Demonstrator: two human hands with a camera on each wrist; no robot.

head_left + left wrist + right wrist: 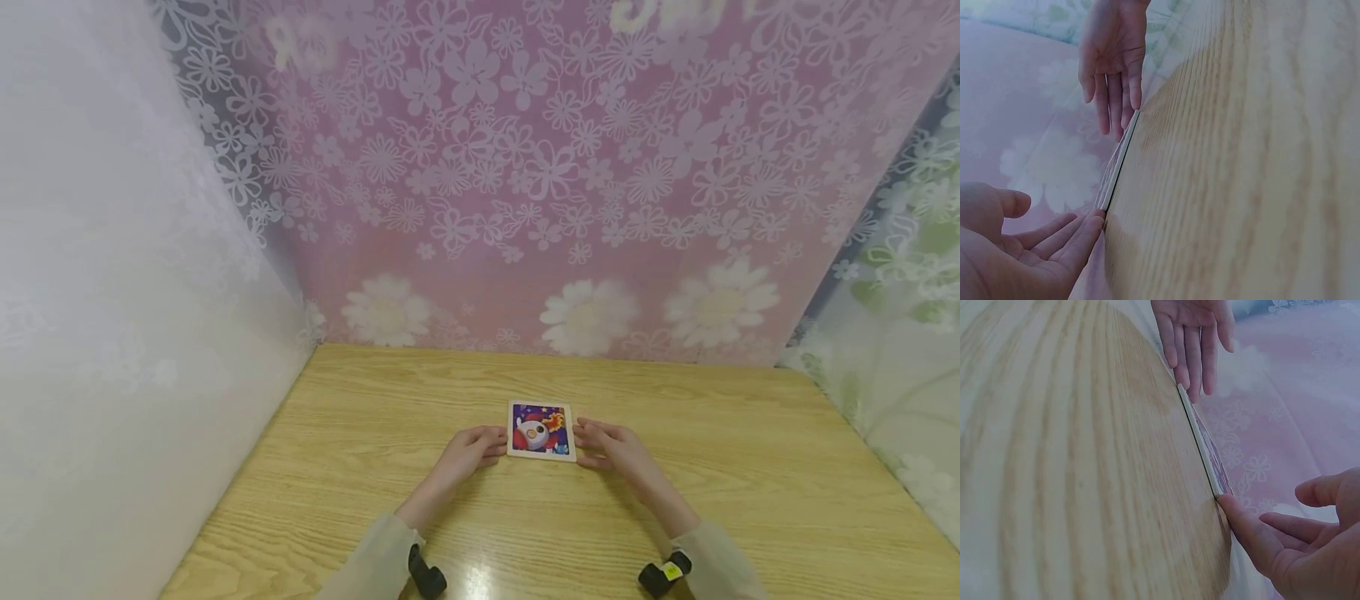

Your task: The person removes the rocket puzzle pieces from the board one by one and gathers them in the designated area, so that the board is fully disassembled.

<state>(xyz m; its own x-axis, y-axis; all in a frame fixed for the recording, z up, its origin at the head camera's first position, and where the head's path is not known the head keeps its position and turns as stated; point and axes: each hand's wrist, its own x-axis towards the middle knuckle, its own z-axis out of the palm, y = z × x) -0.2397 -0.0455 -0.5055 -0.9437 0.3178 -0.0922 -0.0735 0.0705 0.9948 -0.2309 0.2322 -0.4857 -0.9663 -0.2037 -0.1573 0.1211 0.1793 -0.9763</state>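
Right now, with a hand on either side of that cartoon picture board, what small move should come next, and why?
Probably a gentle inward press from both hands: the cartoon picture board lies on the wooden table, the left hand and right hand have fingers at opposite edges, and neither grips it.

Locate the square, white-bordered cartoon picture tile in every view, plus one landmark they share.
Head: the square, white-bordered cartoon picture tile sits below and slightly right of centre, between the left hand and right hand.
Left wrist: the tile is edge-on, left of centre, slanting up rightward.
Right wrist: edge-on, right of centre, slanting up leftward.
Shared landmark: the yellowish wood-grain table.
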